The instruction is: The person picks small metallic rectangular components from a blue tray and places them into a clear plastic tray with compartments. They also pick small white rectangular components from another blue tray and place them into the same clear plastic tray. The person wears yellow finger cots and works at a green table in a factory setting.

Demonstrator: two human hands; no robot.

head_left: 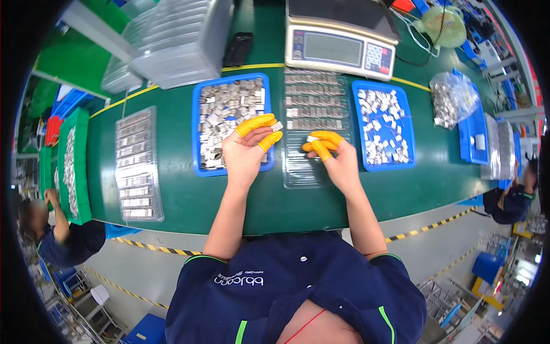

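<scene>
Yellow finger covers are on both my hands. My left hand (pixel 245 150) pinches a small silvery metal piece (pixel 277 126) between thumb and forefinger, beside the right rim of a blue tray (pixel 196 137) heaped with similar metal pieces. Between the fingertips of my right hand (pixel 338 156) is a small white piece (pixel 311 139). Both hands hover over a clear plastic slotted tray (pixel 303 179); metal pieces stand in rows in its far half. To the right, a second blue tray (pixel 385 167) holds scattered small white pieces.
A digital scale (pixel 338 49) stands behind the slotted tray. Stacked clear trays (pixel 177 46) and a black object (pixel 238 49) are far left. A filled slotted tray (pixel 137 166) lies left. A bag of parts (pixel 450 100) sits right. Co-workers (pixel 69 241) are at both sides.
</scene>
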